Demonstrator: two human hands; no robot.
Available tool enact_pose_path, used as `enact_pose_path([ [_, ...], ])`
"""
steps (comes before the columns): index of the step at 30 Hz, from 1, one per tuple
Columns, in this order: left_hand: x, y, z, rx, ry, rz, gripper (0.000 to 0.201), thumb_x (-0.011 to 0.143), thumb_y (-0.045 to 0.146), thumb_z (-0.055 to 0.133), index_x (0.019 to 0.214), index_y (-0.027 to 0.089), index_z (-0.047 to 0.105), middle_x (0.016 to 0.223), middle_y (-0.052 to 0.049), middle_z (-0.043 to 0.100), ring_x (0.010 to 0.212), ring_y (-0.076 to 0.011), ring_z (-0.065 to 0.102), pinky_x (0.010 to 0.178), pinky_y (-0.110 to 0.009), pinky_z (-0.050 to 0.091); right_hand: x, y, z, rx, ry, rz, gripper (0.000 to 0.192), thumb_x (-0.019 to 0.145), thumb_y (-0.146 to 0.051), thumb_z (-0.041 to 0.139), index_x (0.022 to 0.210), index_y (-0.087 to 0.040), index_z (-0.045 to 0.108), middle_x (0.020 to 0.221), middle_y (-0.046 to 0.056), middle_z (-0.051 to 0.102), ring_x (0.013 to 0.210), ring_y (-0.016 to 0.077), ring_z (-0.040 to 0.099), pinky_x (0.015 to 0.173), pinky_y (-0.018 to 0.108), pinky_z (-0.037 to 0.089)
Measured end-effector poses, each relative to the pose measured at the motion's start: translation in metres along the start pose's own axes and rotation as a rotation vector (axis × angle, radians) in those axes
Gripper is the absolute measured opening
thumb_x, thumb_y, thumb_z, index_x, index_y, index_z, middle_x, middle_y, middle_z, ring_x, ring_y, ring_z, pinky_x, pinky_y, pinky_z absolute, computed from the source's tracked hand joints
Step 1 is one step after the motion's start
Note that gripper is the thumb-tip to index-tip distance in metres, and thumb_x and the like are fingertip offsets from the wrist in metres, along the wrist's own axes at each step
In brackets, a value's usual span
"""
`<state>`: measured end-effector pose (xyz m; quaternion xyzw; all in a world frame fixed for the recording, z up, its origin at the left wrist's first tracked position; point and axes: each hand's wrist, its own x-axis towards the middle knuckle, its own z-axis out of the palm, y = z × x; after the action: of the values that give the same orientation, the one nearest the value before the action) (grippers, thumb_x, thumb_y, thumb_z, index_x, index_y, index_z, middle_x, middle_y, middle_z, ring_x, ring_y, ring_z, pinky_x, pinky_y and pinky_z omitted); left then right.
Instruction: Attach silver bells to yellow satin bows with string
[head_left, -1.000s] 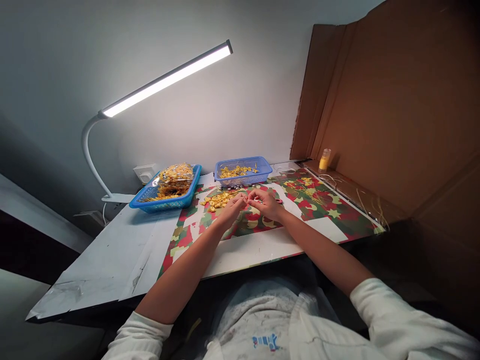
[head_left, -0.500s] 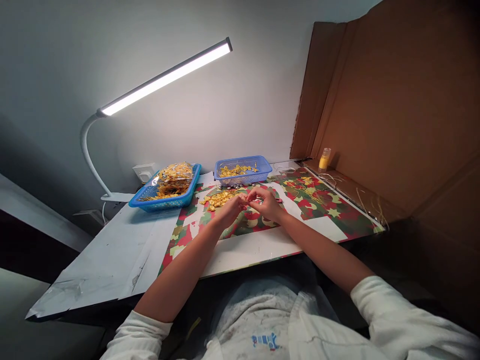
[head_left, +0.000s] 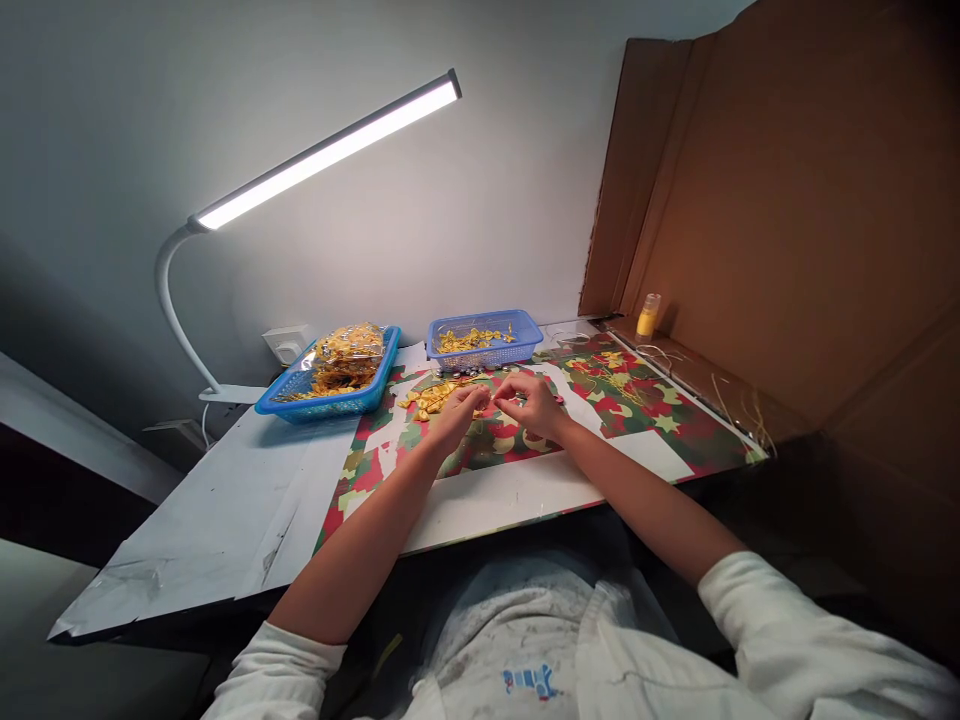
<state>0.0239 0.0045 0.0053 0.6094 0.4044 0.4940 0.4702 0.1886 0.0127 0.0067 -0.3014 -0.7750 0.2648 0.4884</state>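
Note:
My left hand [head_left: 459, 412] and my right hand [head_left: 534, 404] meet over a red, green and yellow patterned sheet [head_left: 637, 410] on the white table [head_left: 225, 510]. Their fingertips pinch together around something very small between them; I cannot tell what it is. A loose pile of small golden pieces [head_left: 431, 397] lies just beyond my left hand. Behind it stands a light blue basket [head_left: 525, 340] with more golden pieces inside.
A larger blue basket [head_left: 279, 405] at the back left holds a clear bag of golden pieces [head_left: 346, 347]. A white desk lamp [head_left: 322, 155] arches overhead. Brown cardboard [head_left: 787, 220] walls the right side, with a small yellow bottle [head_left: 647, 316] and thin gold strands [head_left: 739, 405] beside it.
The hands stay together in the same place; the fingers shift slightly around the small item. The view has drifted a little.

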Motion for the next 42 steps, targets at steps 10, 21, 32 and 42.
enact_pose_path([
  [10, 0.001, -0.001, -0.004, 0.158, 0.023, 0.097, 0.047, 0.079, 0.060, 0.052, 0.057, 0.020, 0.039, 0.060, 0.002, 0.036, 0.059, -0.0136, 0.032, 0.056, -0.028, 0.028, 0.002, -0.001, -0.010, 0.065, -0.087, 0.122, 0.005, 0.066, -0.021, 0.060, 0.063, -0.018, 0.062, 0.067, 0.000, 0.061, 0.068, 0.0147, 0.054, 0.068, 0.029, 0.042],
  [21, -0.001, -0.001, -0.003, 0.204, -0.061, 0.108, 0.046, 0.076, 0.059, 0.057, 0.057, 0.019, 0.045, 0.058, 0.004, 0.036, 0.057, -0.0116, 0.031, 0.055, -0.027, 0.024, 0.008, 0.008, 0.001, 0.239, -0.062, 0.311, 0.019, 0.072, -0.033, 0.056, 0.063, -0.018, 0.063, 0.066, 0.001, 0.062, 0.068, 0.0147, 0.054, 0.067, 0.027, 0.043],
  [32, 0.001, -0.002, -0.002, 0.188, -0.070, 0.076, 0.047, 0.075, 0.058, 0.057, 0.054, 0.019, 0.042, 0.055, 0.004, 0.034, 0.055, -0.0109, 0.029, 0.053, -0.027, 0.023, 0.008, 0.006, 0.005, 0.368, -0.115, 0.409, 0.009, 0.062, -0.026, 0.058, 0.060, -0.018, 0.061, 0.061, -0.002, 0.060, 0.060, 0.0115, 0.051, 0.059, 0.024, 0.040],
  [42, -0.001, -0.001, -0.002, 0.198, -0.064, 0.076, 0.044, 0.075, 0.056, 0.056, 0.054, 0.019, 0.046, 0.055, 0.003, 0.040, 0.056, -0.0118, 0.033, 0.054, -0.026, 0.027, 0.007, 0.003, 0.001, 0.461, -0.041, 0.452, 0.003, 0.062, -0.022, 0.058, 0.063, -0.020, 0.061, 0.066, -0.003, 0.060, 0.069, 0.0132, 0.054, 0.067, 0.025, 0.044],
])
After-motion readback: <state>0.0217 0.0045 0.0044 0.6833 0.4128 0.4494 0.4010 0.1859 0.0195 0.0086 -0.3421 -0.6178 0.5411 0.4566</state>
